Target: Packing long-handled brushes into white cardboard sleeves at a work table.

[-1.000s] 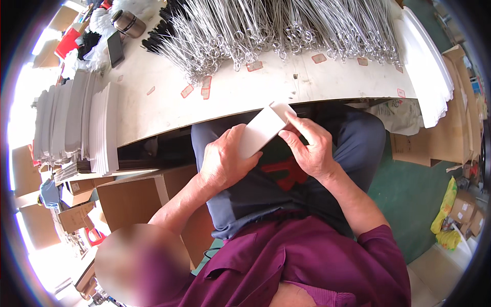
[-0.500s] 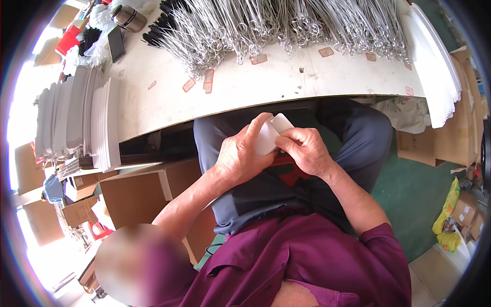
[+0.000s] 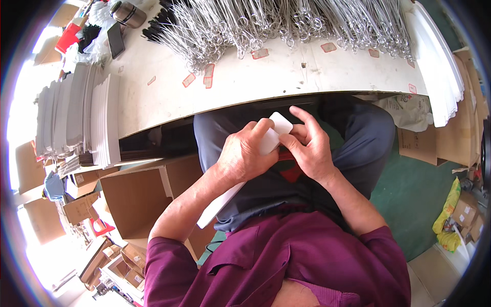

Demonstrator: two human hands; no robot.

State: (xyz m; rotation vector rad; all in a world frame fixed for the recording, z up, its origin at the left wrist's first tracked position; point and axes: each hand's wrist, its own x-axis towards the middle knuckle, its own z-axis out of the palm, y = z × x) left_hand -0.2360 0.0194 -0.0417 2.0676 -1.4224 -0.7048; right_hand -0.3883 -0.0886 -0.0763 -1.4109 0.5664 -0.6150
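Observation:
Above my lap, my left hand [image 3: 246, 153] is closed around a long, narrow white cardboard box [image 3: 221, 205]. The box slants from beside my left forearm up to the table edge. At its upper end a rounded white flap [image 3: 281, 123] sticks out past my left fingers. My right hand [image 3: 311, 148] is at this end, its thumb and lower fingers against the box while the index finger is raised and stretched out. My left hand hides the middle of the box, and its contents do not show.
Wire-handled brushes [image 3: 286, 23] with looped ends and black bristles are heaped on the white table [image 3: 245, 77]. Flat white cartons are stacked at the left [image 3: 105, 120] and right [image 3: 434, 61]. A metal flask [image 3: 128, 14] and a phone [image 3: 116, 41] lie back left. An open brown box [image 3: 135, 197] stands beside my left leg.
My right index finger has lifted off the box end and straightened. My left forearm has shifted slightly, and the long lower part of the white box now shows beside it.

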